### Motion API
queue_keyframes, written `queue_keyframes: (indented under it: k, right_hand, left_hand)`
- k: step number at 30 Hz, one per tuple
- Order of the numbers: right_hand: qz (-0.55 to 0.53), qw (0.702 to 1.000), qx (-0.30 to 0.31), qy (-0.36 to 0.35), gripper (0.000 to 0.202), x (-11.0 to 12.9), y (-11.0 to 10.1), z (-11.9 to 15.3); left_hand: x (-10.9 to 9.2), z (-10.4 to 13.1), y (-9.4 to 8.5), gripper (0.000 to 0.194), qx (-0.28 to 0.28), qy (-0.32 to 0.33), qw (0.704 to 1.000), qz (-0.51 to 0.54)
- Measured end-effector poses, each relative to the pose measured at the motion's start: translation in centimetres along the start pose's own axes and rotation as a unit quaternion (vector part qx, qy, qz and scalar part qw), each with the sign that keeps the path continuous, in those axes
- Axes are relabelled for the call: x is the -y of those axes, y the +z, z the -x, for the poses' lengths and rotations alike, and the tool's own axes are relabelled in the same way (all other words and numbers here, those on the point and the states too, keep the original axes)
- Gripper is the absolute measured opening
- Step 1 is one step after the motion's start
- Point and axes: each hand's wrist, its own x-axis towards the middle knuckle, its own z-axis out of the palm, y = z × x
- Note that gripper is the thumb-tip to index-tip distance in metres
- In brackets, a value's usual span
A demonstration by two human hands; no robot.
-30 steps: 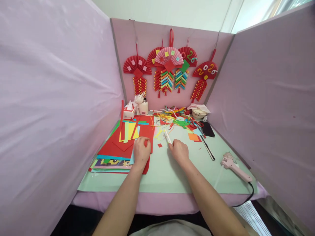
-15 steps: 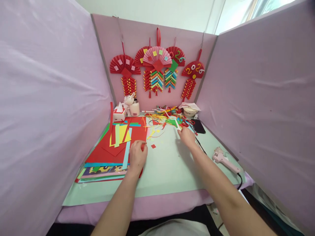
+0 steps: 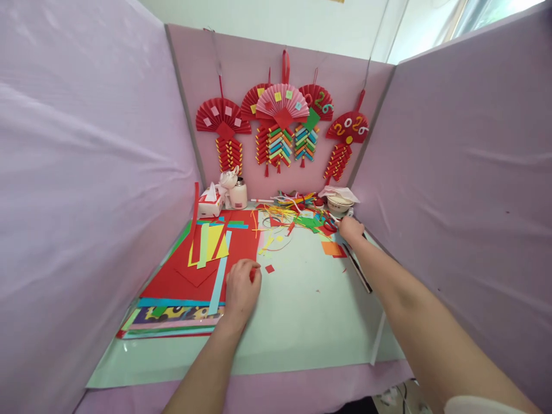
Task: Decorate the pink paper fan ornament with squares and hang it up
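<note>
My left hand (image 3: 242, 290) rests at the right edge of the red paper sheets (image 3: 164, 284), its fingers curled. Something small and red shows between thumb and fingers; its shape is mostly hidden. Beside it a small red paper square (image 3: 269, 268) lies on the table. My right hand (image 3: 352, 229) reaches to the back right, closed around a slim white stick (image 3: 333, 218) whose tip points left and away. Red-handled scissors (image 3: 330, 224) lie just left of that hand. Below it are an orange paper piece (image 3: 331, 248) and a dark, slim tool (image 3: 357, 270).
Yellow and coloured paper strips (image 3: 280, 214) are heaped at the back. A tissue box (image 3: 210, 204), a white bottle (image 3: 238, 194) and a bowl (image 3: 340, 204) stand along the back. Paper fans (image 3: 282, 103) with firecracker strings hang on the pink panel. Cloth walls (image 3: 466, 167) enclose both sides.
My right hand has moved right with the white stick, over the spot where a black tablet showed. The left hand stays curled in place. The view has shifted, and the glue gun is out of sight.
</note>
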Motion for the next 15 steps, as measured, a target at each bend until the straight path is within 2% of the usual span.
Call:
queue_keyframes:
  k: [3, 5, 11, 15]
  right_hand:
    - [0.003, 1.0, -0.002, -0.004, 0.051, 0.7, -0.1, 0.4]
    - [0.005, 0.999, -0.006, -0.033, 0.05, 1.8, -0.4, 1.3]
    - [0.007, 0.976, 0.022, -0.215, 0.029, 6.4, -1.5, 5.2]
    - [0.011, 0.952, 0.066, -0.298, 0.022, 7.0, -2.3, 9.2]
  left_hand:
    - [-0.3, 0.1, -0.1, 0.013, 0.006, -0.004, 1.0, -0.002]
    - [-0.6, 0.2, -0.1, 0.013, 0.009, -0.008, 1.0, -0.004]
    - [-1.1, 0.7, 0.0, 0.012, 0.026, -0.001, 1.0, 0.002]
    - [-1.3, 0.8, 0.2, 0.013, 0.052, 0.023, 0.998, -0.001]
